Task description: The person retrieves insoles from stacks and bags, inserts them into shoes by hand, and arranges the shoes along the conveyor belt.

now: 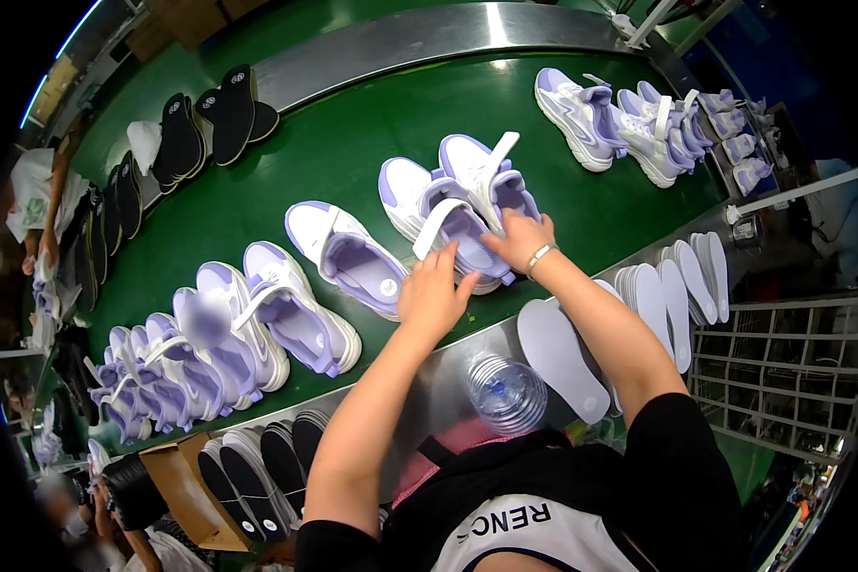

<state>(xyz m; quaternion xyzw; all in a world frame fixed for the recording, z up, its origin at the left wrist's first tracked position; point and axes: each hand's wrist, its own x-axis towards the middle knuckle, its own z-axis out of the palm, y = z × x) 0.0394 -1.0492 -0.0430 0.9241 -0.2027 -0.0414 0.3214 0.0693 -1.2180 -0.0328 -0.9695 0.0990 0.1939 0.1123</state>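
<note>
Three white and lilac sneakers lie in the middle of the green work surface. My left hand has its fingers stretched out and thumb apart, between the left sneaker, which has a round sticker inside its heel, and the middle sneaker. Its fingertips come up to the middle sneaker's heel and loose white strap. At the heel opening of the right sneaker, my right hand is closed on the collar, its fingertips partly hidden inside. That sneaker's strap stands up unfastened.
More sneakers stand in a row on the left and at the far right. Black insoles lie at the far left. Pale insoles rest on the metal ledge beside a clear plastic container. A wire rack is at right.
</note>
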